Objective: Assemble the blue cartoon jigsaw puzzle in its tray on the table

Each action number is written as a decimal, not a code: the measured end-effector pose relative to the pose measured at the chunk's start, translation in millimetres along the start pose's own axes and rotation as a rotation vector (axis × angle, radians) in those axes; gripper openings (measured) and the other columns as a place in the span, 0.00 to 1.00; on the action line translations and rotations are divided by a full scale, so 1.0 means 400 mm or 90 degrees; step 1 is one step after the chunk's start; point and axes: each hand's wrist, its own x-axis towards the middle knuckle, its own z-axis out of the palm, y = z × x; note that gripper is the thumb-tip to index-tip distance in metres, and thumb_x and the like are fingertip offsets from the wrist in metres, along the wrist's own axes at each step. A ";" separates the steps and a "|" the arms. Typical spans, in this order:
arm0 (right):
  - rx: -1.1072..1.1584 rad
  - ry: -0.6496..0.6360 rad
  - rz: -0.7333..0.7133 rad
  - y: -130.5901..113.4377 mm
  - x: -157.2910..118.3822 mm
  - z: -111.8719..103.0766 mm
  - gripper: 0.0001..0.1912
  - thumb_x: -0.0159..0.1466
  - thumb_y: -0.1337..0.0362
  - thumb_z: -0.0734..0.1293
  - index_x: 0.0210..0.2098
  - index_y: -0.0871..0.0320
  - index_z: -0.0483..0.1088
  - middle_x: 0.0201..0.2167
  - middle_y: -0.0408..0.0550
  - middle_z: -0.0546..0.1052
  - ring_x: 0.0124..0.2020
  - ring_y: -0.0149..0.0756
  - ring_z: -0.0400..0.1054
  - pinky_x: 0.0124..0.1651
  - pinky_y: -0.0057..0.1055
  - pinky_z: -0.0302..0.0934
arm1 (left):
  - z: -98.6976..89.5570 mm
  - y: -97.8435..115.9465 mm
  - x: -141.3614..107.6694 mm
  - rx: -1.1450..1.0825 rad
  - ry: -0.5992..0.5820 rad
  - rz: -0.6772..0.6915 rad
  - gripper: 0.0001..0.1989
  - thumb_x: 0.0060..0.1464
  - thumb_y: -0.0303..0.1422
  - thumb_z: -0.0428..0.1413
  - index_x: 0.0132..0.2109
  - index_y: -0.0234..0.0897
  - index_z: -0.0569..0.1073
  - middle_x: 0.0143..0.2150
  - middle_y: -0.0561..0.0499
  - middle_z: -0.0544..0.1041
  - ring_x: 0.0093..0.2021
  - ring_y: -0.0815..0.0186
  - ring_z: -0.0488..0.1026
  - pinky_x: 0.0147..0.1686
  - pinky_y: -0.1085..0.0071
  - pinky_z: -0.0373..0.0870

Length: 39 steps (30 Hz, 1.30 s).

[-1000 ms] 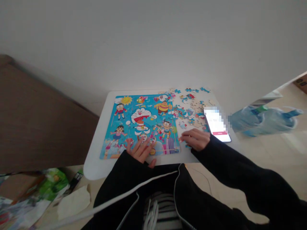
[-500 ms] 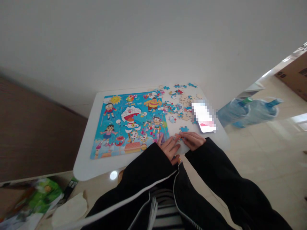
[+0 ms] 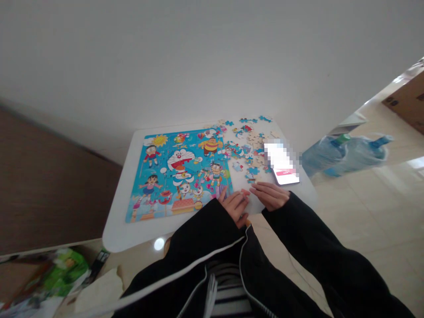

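Head view, with the jigsaw puzzle (image 3: 180, 174) as the clock's centre: the left hand (image 3: 234, 206) and its black sleeve (image 3: 202, 223) are hiding the corner at 4 o'clock. Pixelation is masking part of the smartphone (image 3: 285, 170) at 3 o'clock, and the frame's edge is cutting off a cardboard box (image 3: 406, 106) between 2 and 3. Loose pieces (image 3: 243, 149) are overlapping at 2 o'clock, blurring their outlines.

Clear plastic is wrapping blue-tinted bottles (image 3: 323, 152) off at 3 o'clock; toward 8, a green bag (image 3: 66, 274) is lying on the floor, its contents not showing.

The puzzle is lying flat on the white table (image 3: 115, 229), its long axis running roughly from 9 to 3 o'clock, its characters' heads pointing toward 12. The left hand is stretching its fingers out loosely, fingertips beside an orange-red piece (image 3: 245, 192) lying between the hands. The right hand (image 3: 270, 195), near 3 o'clock, is keeping its fingers together just beside that piece; whether it is gripping anything, I cannot tell.
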 end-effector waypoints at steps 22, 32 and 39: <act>-0.239 -0.362 0.145 0.182 0.169 -0.010 0.15 0.61 0.58 0.61 0.46 0.52 0.70 0.44 0.46 0.75 0.43 0.39 0.68 0.56 0.42 0.50 | 0.063 0.017 0.210 0.090 -0.168 -0.099 0.07 0.57 0.30 0.49 0.39 0.35 0.72 0.43 0.44 0.75 0.44 0.59 0.70 0.44 0.58 0.63; -0.308 -0.392 0.132 0.144 0.200 0.020 0.18 0.60 0.70 0.56 0.46 0.63 0.70 0.36 0.54 0.76 0.37 0.41 0.70 0.34 0.31 0.57 | 0.052 0.015 0.238 0.122 -0.210 -0.116 0.09 0.57 0.27 0.47 0.37 0.32 0.73 0.41 0.43 0.76 0.40 0.57 0.71 0.35 0.62 0.61; -0.149 -0.198 0.302 0.146 0.185 -0.037 0.19 0.56 0.67 0.58 0.44 0.58 0.72 0.29 0.47 0.77 0.29 0.33 0.70 0.34 0.26 0.61 | 0.048 0.000 0.238 0.132 -0.199 -0.112 0.11 0.58 0.24 0.44 0.38 0.33 0.72 0.35 0.44 0.77 0.37 0.59 0.73 0.36 0.63 0.61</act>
